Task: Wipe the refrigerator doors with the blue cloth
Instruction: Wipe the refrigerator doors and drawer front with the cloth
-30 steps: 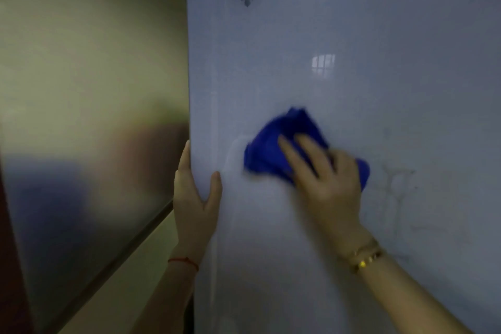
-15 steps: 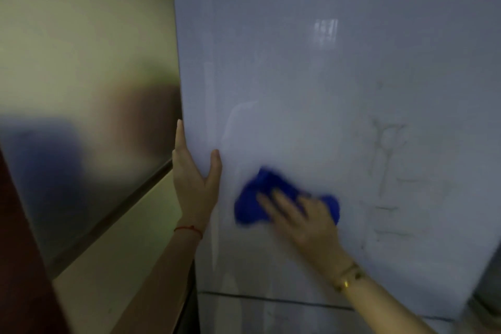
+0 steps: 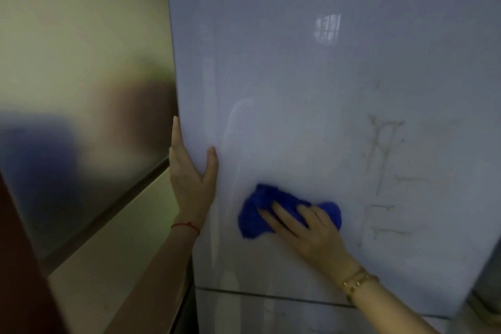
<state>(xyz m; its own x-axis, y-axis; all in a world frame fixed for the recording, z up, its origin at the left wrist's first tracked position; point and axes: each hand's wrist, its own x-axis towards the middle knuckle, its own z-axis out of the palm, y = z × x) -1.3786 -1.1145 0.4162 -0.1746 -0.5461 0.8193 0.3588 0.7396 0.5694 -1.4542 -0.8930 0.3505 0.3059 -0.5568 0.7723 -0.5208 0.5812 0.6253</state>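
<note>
right hand (image 3: 309, 230) flat, presses blue cloth (image 3: 254, 222) on fridge door (image 3: 298, 89); left hand (image 3: 191, 179) grasps door's left edge.

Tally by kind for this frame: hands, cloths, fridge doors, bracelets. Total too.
Hands: 2, left hand, right hand
Cloths: 1, blue cloth
Fridge doors: 2, upper door, lower door
Bracelets: 2, red string bracelet, gold bracelet
Total: 7

1 blue cloth (image 3: 260, 214) — 2 hands (image 3: 191, 182) (image 3: 311, 233), 2 doors (image 3: 298, 89) (image 3: 271, 316)
</note>
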